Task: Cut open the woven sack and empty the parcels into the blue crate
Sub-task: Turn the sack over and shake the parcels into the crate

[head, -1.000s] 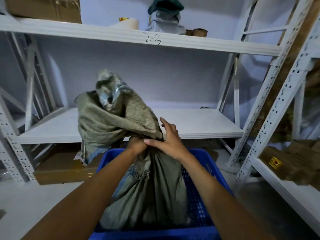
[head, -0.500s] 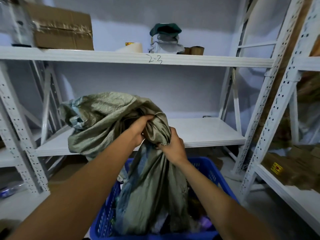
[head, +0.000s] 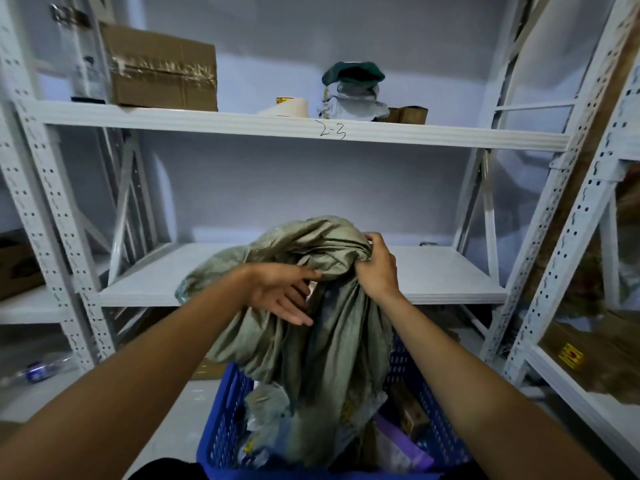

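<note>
1. The woven sack point(head: 332, 306) hung in the middle of the frame. It was bunched tight at the top, and the rest draped down into the blue crate point(head: 225, 427) at the bottom centre.
2. The right hand point(head: 375, 271) sat just right of centre, with fingers curled hard round the gathered top of the sack and a fistful of fabric in its grip.
3. The left hand point(head: 277, 292) was a little lower and to the left. Its fingers were straight and slightly spread, lying flat against the sack's side. It looked like it wasn't grabbing anything, though that part was pretty blurry.
4. The parcels point(head: 398, 441) were already piled in the crate under the sack's lower end. There were crinkly grey bags toward the lower centre, plus a purplish packet and a small brown box on the lower right side.
5. Behind all that stood a white rack, with "2-3" scribbled on the edge of its upper shelf point(head: 277, 124).
6. On that shelf, a taped cardboard box point(head: 162, 67) sat at the upper left and a tape roll point(head: 287, 107) near the middle. Beside the roll was a heap of bagged stuff with something dark green point(head: 353, 72) on top.
7. A plastic bottle point(head: 38, 370) lay on the floor at the lower left.
8. At the right edge, brown cartons on another rack carried a yellow label point(head: 571, 356).
</note>
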